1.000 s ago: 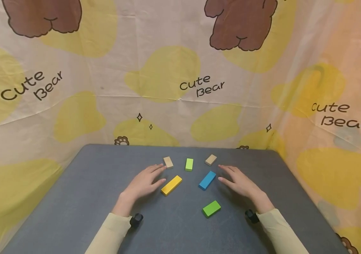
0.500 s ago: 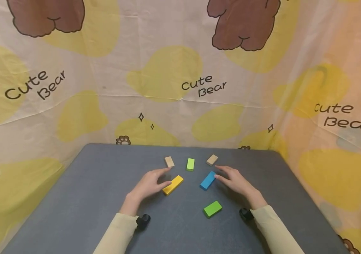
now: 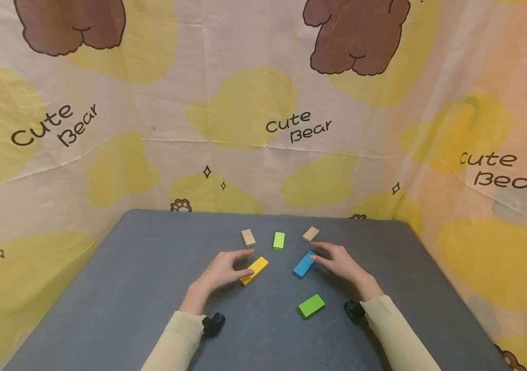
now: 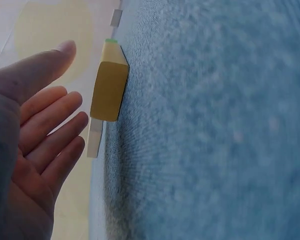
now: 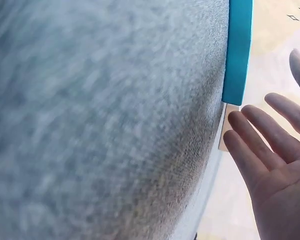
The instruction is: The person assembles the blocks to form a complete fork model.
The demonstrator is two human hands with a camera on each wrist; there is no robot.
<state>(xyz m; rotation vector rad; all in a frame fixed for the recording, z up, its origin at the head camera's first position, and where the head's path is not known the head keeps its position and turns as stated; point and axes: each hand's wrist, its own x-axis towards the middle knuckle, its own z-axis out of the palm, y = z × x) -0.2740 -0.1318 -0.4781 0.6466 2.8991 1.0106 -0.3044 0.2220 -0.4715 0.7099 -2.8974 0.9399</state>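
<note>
My left hand (image 3: 219, 270) hovers just above and left of a yellow block (image 3: 257, 269), its thumb overlapping the block in the head view. In the left wrist view a gap shows between the fingers and the yellow block (image 4: 109, 91), and the hand holds nothing. On the other side, my right hand (image 3: 341, 264) is beside a blue block (image 3: 303, 265), thumb over its upper end. The right wrist view has its relaxed fingers apart from the blue block (image 5: 238, 55). Both hands have thumb and fingers spread.
Beyond the hands lie a tan block (image 3: 248, 238), a light green block (image 3: 279, 240) and another tan block (image 3: 310, 234). Nearer sits a green block (image 3: 311, 306). All rest on a grey-blue table (image 3: 152, 288), with a printed cloth (image 3: 235, 113) hanging behind and beside it.
Both hands have moved inward, the left toward the yellow block and the right toward the blue one. The blocks stay in place; the head view has shifted slightly.
</note>
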